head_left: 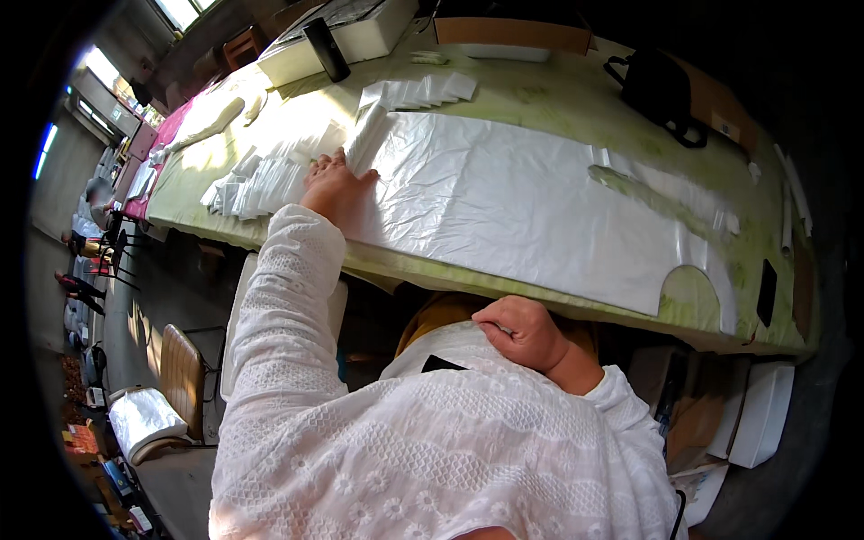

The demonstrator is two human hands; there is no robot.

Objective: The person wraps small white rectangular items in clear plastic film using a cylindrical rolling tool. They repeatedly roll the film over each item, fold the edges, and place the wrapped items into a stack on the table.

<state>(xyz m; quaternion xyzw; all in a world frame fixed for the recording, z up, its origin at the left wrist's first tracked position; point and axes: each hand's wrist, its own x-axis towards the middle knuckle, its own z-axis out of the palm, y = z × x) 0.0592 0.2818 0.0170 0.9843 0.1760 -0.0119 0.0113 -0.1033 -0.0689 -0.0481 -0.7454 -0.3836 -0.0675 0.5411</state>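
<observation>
A thin white plastic sheet [504,198], shaped like a disposable apron with curved cut-outs at its right end, lies spread along the near side of the table. My left hand [337,186] is open on its left end, fingers apart. Its fingertips touch a narrow folded strip of the same plastic [366,135]. To the left of that hand lies a row of overlapping folded white plastic pieces [270,180]. My right hand [526,331] is closed in a loose fist in front of my waist, below the table edge, and nothing shows in it.
A light green cloth [540,99] covers the table. Farther back are more folded plastic pieces [418,92], a black cylinder [326,50], a white foam box [373,36] and a black bag [657,94]. A dark phone-like slab [766,292] lies at the right. A chair [183,369] stands lower left.
</observation>
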